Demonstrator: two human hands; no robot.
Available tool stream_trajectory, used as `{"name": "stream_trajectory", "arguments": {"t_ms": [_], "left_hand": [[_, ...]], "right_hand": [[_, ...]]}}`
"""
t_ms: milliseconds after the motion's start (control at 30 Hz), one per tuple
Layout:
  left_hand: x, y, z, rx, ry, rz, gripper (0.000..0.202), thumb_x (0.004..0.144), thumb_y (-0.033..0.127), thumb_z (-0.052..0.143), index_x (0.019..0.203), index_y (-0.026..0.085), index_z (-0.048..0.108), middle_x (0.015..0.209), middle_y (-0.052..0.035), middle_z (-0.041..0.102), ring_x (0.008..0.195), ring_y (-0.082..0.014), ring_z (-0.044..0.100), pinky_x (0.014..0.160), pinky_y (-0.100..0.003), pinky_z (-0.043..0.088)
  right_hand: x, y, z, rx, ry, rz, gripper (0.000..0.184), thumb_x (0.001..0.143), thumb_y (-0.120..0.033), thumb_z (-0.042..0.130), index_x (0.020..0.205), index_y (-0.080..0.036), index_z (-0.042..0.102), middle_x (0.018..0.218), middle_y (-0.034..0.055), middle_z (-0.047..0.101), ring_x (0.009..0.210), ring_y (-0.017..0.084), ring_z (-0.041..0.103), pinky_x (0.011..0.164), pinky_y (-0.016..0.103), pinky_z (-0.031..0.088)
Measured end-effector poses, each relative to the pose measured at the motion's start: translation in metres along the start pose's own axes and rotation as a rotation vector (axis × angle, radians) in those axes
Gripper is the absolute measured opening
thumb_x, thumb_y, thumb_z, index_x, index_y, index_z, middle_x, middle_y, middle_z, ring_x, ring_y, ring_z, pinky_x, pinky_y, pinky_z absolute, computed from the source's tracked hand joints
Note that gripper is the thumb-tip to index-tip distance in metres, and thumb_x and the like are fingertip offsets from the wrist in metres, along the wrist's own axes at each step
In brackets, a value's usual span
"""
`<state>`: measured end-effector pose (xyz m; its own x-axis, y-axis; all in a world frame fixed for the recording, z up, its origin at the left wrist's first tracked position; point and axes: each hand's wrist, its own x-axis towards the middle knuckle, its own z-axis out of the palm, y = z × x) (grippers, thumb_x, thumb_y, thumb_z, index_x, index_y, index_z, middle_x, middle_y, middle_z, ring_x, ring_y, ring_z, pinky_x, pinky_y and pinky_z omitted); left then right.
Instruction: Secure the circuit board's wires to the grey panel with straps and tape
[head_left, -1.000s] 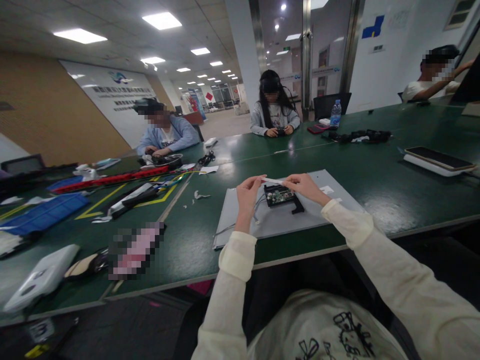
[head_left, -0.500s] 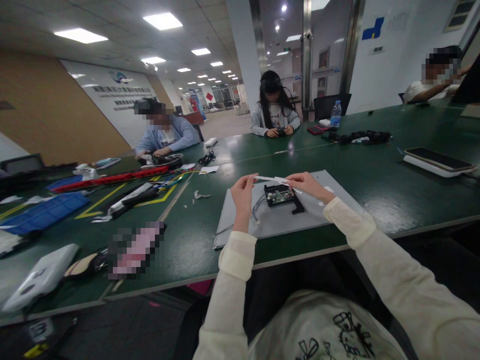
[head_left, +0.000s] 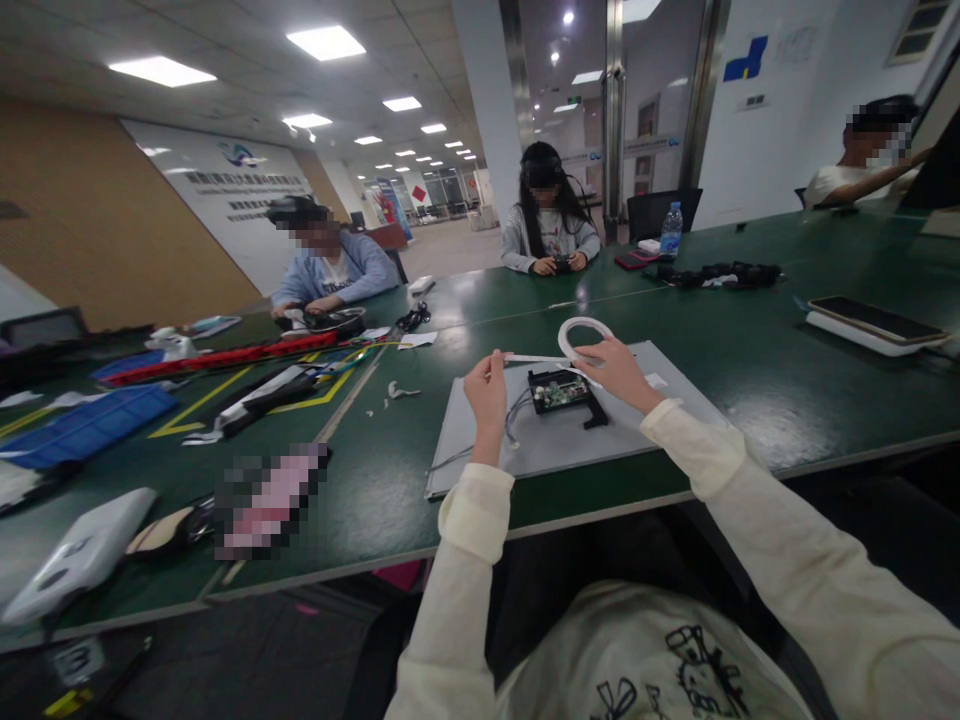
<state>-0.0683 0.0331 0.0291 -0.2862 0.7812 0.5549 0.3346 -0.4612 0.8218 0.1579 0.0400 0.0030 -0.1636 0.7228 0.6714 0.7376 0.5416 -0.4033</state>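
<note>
My right hand [head_left: 616, 370] is closed on a white roll of tape [head_left: 568, 325], whose ring stands tilted up above the fingers. A narrow white tape strip [head_left: 534, 359] runs from the roll across to my left hand [head_left: 486, 385], which pinches its free end. Beneath the strip, a black bracket with a green circuit board [head_left: 561, 392] lies on a flat grey panel [head_left: 555, 455]. Thin grey wires [head_left: 513, 420] with a small white connector trail from the board's left side.
Left on the green table [head_left: 375, 470] are a blue tray [head_left: 90, 425], a white device [head_left: 82, 555] and torn white scraps [head_left: 403, 390]. A phone [head_left: 879, 315] on a white box lies right. A bottle [head_left: 671, 230] stands farther back. Several people sit around the table.
My right hand has turned, bringing the tape roll's ring up into open view. The strip between my hands is still stretched; my left hand has barely moved.
</note>
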Motion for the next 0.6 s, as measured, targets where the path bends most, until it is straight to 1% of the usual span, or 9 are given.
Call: {"name": "stream_trajectory", "arguments": {"t_ms": [133, 333, 467, 600], "left_hand": [[0.0011, -0.0052, 0.0001, 0.047, 0.068, -0.008, 0.038, 0.087, 0.044, 0.049, 0.077, 0.016, 0.072, 0.075, -0.0051, 0.07, 0.073, -0.0182, 0.062, 0.069, -0.028, 0.043], [0.0003, -0.0089, -0.0008, 0.088, 0.139, 0.002, 0.043, 0.09, 0.046, 0.042, 0.071, 0.018, 0.069, 0.075, -0.0057, 0.068, 0.077, -0.0195, 0.062, 0.078, -0.031, 0.043], [-0.0013, -0.0068, -0.0014, 0.1, 0.167, -0.004, 0.041, 0.09, 0.045, 0.042, 0.069, 0.02, 0.067, 0.075, -0.005, 0.067, 0.079, -0.0198, 0.06, 0.082, -0.032, 0.043], [-0.001, -0.0068, -0.0013, 0.103, 0.192, 0.043, 0.04, 0.09, 0.043, 0.043, 0.066, 0.02, 0.065, 0.075, -0.0046, 0.065, 0.079, -0.0193, 0.06, 0.083, -0.032, 0.042]], "right_hand": [[-0.0013, 0.0012, 0.0041, -0.05, 0.002, -0.065, 0.027, 0.089, -0.034, 0.057, 0.105, -0.019, 0.072, 0.099, 0.0064, 0.072, 0.087, 0.021, 0.064, 0.106, 0.041, 0.03], [-0.0027, 0.0013, 0.006, -0.091, 0.0, -0.129, 0.027, 0.09, -0.034, 0.056, 0.106, -0.02, 0.071, 0.093, 0.0049, 0.072, 0.084, 0.02, 0.063, 0.108, 0.043, 0.028], [-0.0033, 0.0006, 0.0056, -0.1, -0.006, -0.14, 0.027, 0.09, -0.035, 0.054, 0.106, -0.02, 0.071, 0.091, 0.0046, 0.072, 0.083, 0.02, 0.063, 0.109, 0.045, 0.027], [-0.0037, -0.0036, 0.0021, -0.11, 0.01, -0.138, 0.027, 0.091, -0.036, 0.054, 0.104, -0.02, 0.072, 0.089, 0.0043, 0.072, 0.082, 0.019, 0.062, 0.111, 0.046, 0.024]]}}
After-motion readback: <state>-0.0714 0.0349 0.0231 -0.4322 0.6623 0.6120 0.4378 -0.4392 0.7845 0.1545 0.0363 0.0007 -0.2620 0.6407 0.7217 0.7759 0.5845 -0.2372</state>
